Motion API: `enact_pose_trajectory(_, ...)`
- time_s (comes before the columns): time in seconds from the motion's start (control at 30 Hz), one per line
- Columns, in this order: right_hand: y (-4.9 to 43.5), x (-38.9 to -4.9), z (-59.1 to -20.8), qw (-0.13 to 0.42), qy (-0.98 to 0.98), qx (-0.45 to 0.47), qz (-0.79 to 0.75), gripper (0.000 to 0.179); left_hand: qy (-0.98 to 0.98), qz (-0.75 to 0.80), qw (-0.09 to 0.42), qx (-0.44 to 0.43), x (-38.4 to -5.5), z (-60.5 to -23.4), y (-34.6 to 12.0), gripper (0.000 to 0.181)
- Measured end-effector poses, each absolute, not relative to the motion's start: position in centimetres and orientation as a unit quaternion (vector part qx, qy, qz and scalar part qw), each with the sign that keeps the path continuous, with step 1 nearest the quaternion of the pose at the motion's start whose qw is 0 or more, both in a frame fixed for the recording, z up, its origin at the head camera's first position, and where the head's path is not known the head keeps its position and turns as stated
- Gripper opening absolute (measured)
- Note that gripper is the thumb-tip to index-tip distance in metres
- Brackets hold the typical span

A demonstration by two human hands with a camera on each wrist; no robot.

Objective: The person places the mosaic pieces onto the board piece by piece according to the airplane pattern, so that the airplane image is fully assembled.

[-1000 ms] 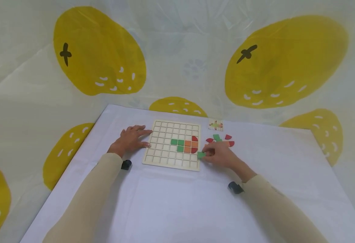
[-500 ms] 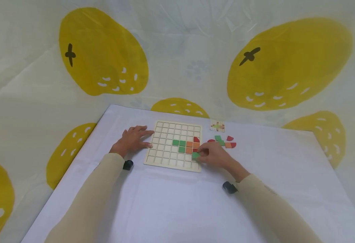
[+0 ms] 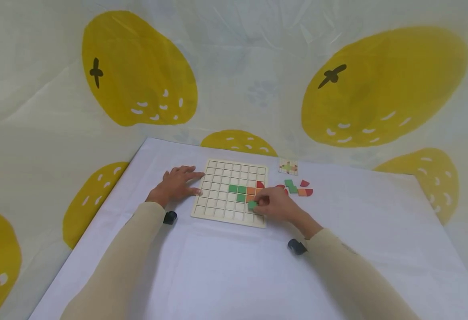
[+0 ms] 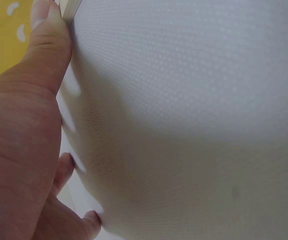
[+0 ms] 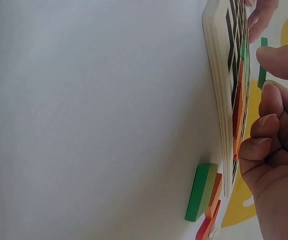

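A pale wooden grid board [image 3: 211, 209] lies on the table, its left edge touched by the thumb and forefinger of my spread left hand [image 3: 175, 184]. In the left wrist view, the thumb [image 4: 49, 47] reaches the board's edge [image 4: 70, 10]. My right hand [image 3: 279, 204] pinches a green square tile [image 3: 252, 205] between thumb and forefinger, over the board's lower right part. The right wrist view has this green tile [image 5: 263, 65] raised off the board's surface. Green tiles [image 3: 232, 188], orange tiles [image 3: 251, 190] and a red quarter-circle tile [image 3: 260, 184] lie in grid cells; the right fingers hide some cells.
Right of the board lie loose green tiles [image 3: 291, 186], an orange tile [image 3: 301, 192] and several red quarter-circle tiles [image 3: 304, 182]. A small pattern card [image 3: 288, 167] lies behind them at the table's back edge. A fruit-printed cloth [image 3: 234, 80] hangs behind the white table.
My right hand has carried the green tile leftward, from beside the board's right edge to over its cells. My left hand keeps its place at the board's left edge.
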State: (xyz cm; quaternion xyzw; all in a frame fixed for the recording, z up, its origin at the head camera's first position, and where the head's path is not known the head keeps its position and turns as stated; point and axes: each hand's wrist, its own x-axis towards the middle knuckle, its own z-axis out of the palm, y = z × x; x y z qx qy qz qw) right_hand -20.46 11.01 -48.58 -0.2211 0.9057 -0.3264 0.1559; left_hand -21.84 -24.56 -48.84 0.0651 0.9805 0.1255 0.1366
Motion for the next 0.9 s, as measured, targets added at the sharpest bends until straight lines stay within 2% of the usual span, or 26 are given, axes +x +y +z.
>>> enact_pose_trajectory(0.37, 9.6, -20.5, -48.9, 0.161, 0.907, -0.21, -0.327, 0.026, 0.98, 0.128, 0.142, 0.056, -21.8, -48.9, -24.5, 0.077)
enact_pose_trajectory(0.9, 7.6, -20.5, -48.9, 0.145, 0.915, -0.215, -0.31, 0.019, 0.981, 0.125, 0.141, 0.049, -22.1, -49.4, -24.5, 0.076)
